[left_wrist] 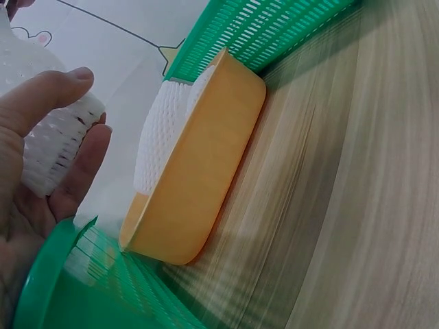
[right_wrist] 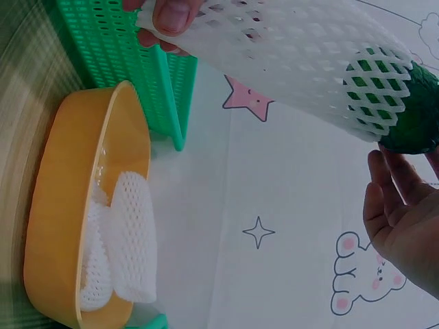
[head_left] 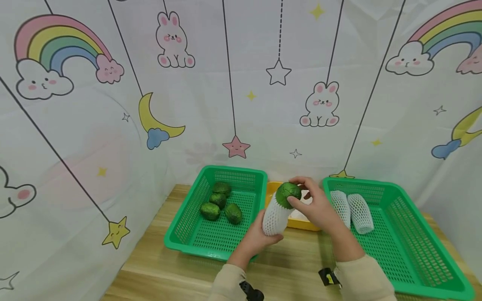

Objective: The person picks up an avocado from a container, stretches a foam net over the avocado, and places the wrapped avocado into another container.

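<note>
My left hand [head_left: 260, 232] grips the lower part of a white foam net sleeve [head_left: 275, 217] above the table. In the sleeve's upper mouth sits a dark green avocado [head_left: 288, 194], its top sticking out. My right hand [head_left: 316, 205] holds that avocado between thumb and fingers. The right wrist view shows the netting [right_wrist: 274, 62] stretched over part of the avocado [right_wrist: 415, 116], with its other end pinched by the left hand [right_wrist: 171, 17]. In the left wrist view, the left thumb and fingers [left_wrist: 51, 103] curl round the sleeve; the avocado is out of that view.
A green basket [head_left: 197, 248] at left holds several avocados [head_left: 218, 202]. An orange-yellow bin [left_wrist: 199, 178] with white net sleeves [right_wrist: 134, 236] stands behind the hands. The green basket [head_left: 433, 288] at right holds two sleeved pieces [head_left: 359, 213]. A printed curtain hangs behind the wooden table [head_left: 150, 267].
</note>
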The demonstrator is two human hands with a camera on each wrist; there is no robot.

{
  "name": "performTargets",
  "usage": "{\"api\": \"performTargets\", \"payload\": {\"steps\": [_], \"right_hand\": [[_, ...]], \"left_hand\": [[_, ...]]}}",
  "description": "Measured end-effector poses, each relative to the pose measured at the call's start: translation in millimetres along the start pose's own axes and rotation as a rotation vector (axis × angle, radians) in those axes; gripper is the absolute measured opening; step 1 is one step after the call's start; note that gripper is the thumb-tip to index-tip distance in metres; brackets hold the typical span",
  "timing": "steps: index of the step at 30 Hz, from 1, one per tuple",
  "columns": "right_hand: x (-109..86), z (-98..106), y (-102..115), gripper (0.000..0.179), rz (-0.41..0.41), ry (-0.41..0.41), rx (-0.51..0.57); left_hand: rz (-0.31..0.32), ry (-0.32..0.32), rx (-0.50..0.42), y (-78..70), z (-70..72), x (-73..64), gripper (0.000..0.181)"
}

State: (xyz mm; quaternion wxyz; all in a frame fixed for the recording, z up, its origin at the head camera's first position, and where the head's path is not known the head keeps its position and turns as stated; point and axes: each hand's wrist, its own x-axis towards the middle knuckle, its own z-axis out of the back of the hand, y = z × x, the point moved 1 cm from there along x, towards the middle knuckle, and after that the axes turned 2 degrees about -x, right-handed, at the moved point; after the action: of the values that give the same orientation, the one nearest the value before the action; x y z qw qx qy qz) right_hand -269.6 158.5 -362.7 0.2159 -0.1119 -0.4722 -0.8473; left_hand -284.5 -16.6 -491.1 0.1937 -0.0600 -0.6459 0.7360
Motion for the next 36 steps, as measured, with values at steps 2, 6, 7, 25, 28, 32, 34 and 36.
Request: {"api": "performTargets", "payload": {"steps": [2, 6, 7, 25, 28, 32, 34, 36], "right_hand": [[0.1, -3, -1, 0.038, -0.013, 0.017, -0.027], [-0.8, -8, -2, 0.038, -0.040, 0.035, -0.092], [-1.0, -9, -3, 0.038, -0.044, 0.036, -0.109], [-6.3, -19, -15, 0.026, -0.007, -0.057, -0.360], [-8.3, -19, -16, 0.041, -0.035, -0.008, -0.396], [-10.3, -22, -22, 0.079, -0.147, 0.062, -0.111], [-12.0, -26, -27, 0.104, -0.224, 0.112, 0.056], [-14.0, -31, -33, 0.114, -0.286, 0.159, 0.157]], "left_hand": [[-0.021, 0.008, 0.000, 0.5, 0.0, -0.1, 0.078], [-0.054, 0.033, -0.006, 0.1, -0.2, 0.9, 0.079], [-0.055, 0.035, -0.009, -0.2, -0.2, 1.3, 0.080], [-0.072, 0.020, 0.033, -4.6, -0.7, 7.2, 0.077], [-0.066, 0.025, 0.026, -6.4, -0.8, 7.2, 0.075], [-0.025, 0.020, -0.026, -7.9, -2.0, 8.5, 0.075], [-0.022, 0.020, -0.049, -7.4, -2.8, 9.5, 0.077], [-0.023, 0.022, -0.065, -6.2, -3.0, 10.4, 0.078]]}}
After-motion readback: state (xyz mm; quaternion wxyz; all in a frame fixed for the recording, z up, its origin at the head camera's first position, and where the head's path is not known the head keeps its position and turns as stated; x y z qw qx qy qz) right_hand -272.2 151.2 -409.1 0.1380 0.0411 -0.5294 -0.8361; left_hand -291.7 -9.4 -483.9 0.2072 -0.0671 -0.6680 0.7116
